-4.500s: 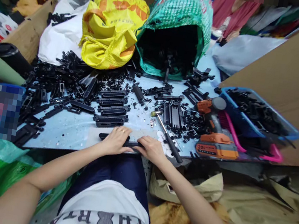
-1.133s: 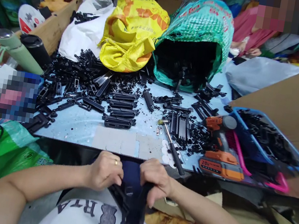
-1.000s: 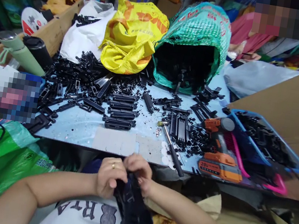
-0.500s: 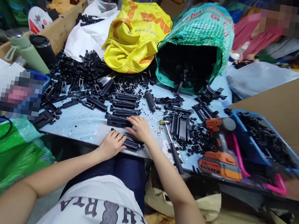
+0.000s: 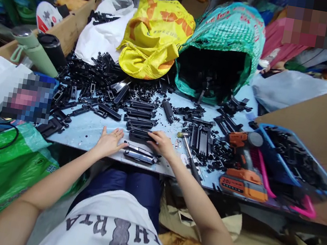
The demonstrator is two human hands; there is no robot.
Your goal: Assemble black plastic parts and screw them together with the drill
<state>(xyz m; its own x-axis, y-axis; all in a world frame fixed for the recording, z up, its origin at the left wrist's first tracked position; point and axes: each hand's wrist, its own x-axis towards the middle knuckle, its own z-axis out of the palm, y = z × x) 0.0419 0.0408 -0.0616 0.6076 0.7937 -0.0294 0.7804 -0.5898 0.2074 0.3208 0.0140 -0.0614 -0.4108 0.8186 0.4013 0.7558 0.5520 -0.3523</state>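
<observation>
My left hand [image 5: 110, 142] lies spread over the table, left of the parts, holding nothing. Its thumb points toward the left end of the nearest long black plastic part [image 5: 141, 156], which lies close to the table's front edge. Just beyond that one, my right hand [image 5: 162, 144] has its fingers bent over the right end of another black plastic bracket [image 5: 139, 134]; the fingertips are partly hidden. Farther back, several similar black parts [image 5: 141, 114] lie in a row, one behind the other.
A hammer [image 5: 191, 156], an orange cordless drill [image 5: 245, 169] and a blue basket [image 5: 301, 162] of black parts are on the right. Loose black parts [image 5: 86, 76] heap up at the left. Behind stand yellow [image 5: 158, 33] and green [image 5: 226, 28] sacks. A person's pink sleeve [image 5: 277, 41] shows beyond.
My left hand has left the nearest part and moved left and away from me, fingers spreading. The bracket under my right hand has shifted slightly right. The view has turned a little.
</observation>
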